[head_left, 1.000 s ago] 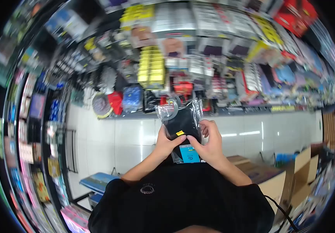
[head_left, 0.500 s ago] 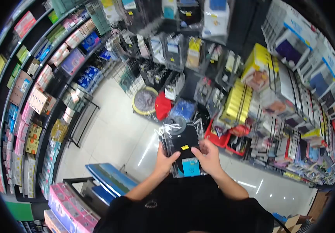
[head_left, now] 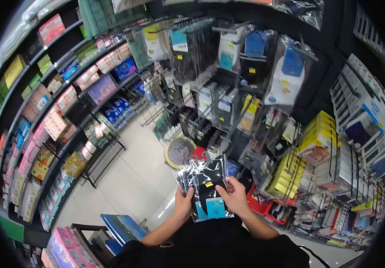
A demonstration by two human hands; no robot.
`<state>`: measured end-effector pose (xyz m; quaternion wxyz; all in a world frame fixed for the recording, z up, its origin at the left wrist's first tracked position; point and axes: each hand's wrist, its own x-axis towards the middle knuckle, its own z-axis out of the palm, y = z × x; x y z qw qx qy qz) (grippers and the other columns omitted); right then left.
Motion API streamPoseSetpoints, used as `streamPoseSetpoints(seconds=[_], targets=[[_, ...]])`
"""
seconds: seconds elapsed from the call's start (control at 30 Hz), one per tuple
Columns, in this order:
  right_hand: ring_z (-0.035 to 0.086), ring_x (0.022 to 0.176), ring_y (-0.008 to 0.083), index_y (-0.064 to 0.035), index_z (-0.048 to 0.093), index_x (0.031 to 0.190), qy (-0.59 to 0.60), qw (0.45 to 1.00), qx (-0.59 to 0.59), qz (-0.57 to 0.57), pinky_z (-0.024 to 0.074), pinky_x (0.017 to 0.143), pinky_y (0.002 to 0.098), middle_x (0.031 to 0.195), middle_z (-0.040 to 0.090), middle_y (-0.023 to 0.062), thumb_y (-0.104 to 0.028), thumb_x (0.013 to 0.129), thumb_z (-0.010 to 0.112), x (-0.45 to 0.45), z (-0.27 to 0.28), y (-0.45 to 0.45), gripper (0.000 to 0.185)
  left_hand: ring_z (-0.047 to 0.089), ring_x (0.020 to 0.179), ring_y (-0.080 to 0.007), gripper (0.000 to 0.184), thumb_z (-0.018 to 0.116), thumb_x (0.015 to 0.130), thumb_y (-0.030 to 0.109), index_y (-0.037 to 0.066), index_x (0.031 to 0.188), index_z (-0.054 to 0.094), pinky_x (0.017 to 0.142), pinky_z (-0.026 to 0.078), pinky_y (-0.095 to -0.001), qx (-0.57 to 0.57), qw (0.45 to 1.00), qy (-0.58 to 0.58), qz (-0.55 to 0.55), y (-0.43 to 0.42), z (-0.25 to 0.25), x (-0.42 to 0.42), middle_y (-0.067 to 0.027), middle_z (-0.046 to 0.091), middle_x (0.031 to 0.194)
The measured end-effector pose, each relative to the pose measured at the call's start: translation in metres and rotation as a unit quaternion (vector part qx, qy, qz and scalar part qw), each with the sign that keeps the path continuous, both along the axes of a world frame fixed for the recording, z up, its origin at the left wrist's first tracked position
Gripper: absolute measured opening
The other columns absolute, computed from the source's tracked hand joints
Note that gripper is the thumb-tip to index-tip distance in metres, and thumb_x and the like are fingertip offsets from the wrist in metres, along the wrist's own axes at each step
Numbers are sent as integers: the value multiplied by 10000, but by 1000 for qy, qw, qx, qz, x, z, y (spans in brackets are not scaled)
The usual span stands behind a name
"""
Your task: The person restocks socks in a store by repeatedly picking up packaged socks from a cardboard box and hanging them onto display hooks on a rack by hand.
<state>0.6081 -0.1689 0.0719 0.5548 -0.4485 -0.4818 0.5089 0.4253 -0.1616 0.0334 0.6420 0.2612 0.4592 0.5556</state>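
Note:
Clear plastic packs of black socks, with grey hanger hooks, teal labels and a yellow price sticker, are held up in front of my body. At least two overlap, slightly fanned. My left hand grips their left side, thumb on the front. My right hand pinches the right edge, its thumb lying over the front pack. The fingers behind the packs are hidden.
Sock packs hang on wall hooks ahead. Yellow boxes and other packets fill the right rack, with red baskets below. Shelves of boxed goods line the left. A round yellow-rimmed item lies low ahead.
My view has tilted up toward the hanging sock packs. The packs in my hands have shifted apart, so a second teal label and two hooks show.

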Motion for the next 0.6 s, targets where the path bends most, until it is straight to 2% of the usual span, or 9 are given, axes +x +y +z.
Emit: streamPoseSetpoints(seconds=[0.03,0.07,0.13,0.2,0.23,0.27,0.37,0.47,0.6], targets=[[456,710,-13,-15,563,1020,-22,999,27,-12,354,585,171,808,523,-55,12,880,672,1,2,12,179,581,1085,-172,455,547,943,1,18,1367,385,962,474,-342,8,1000,5,1,14,-2,-5,-92,583,1225],[576,757,24,24,585,1028,-63,997,26,-22,465,627,202,800,641,21,-49,872,703,6,7,21,208,585,1082,-174,457,560,934,3,18,1358,390,962,476,-340,30,999,15,-2,28,0,-9,-90,586,1220],[575,744,29,23,586,1022,-55,997,46,-27,462,622,207,790,641,23,-58,870,707,10,14,37,211,592,1079,-177,474,612,904,13,22,1331,408,961,478,-338,55,997,46,-29,48,1,-18,-86,592,1206],[573,732,33,23,586,1017,-47,996,63,-31,458,616,213,779,641,26,-66,867,710,13,21,48,214,597,1063,-170,484,649,877,16,27,1306,426,942,486,-329,67,997,26,-36,67,3,-19,-87,598,1190],[570,716,43,24,583,1012,-82,993,72,-34,454,614,222,766,635,29,-75,865,713,15,26,50,220,603,1049,-167,481,657,871,18,30,1296,432,935,489,-324,71,996,27,-44,74,6,-19,-86,603,1179],[567,701,53,25,579,1008,-117,989,81,-37,451,612,231,753,630,32,-83,864,716,16,31,53,226,603,1049,-167,481,657,871,18,30,1296,432,935,489,-324,72,996,27,-46,81,8,-17,-86,603,1179],[560,675,69,22,581,1001,-81,984,150,-53,448,612,242,736,621,43,-97,856,724,10,42,65,236,612,1011,-155,458,674,864,30,34,1266,453,905,499,-316,67,995,43,-52,94,8,-12,-71,620,1125],[576,677,76,27,589,1000,-116,974,183,-72,454,619,244,745,631,49,-97,850,729,12,55,74,240,618,972,-141,436,677,859,15,34,1243,473,854,514,-304,61,993,61,-79,104,4,-10,-47,631,1054],[582,668,87,30,592,986,-122,963,215,-107,458,617,247,738,627,59,-90,839,735,5,69,89,237,617,966,-138,459,674,847,-15,34,1253,465,854,513,-299,58,988,75,-118,115,7,-16,-52,626,1071]])
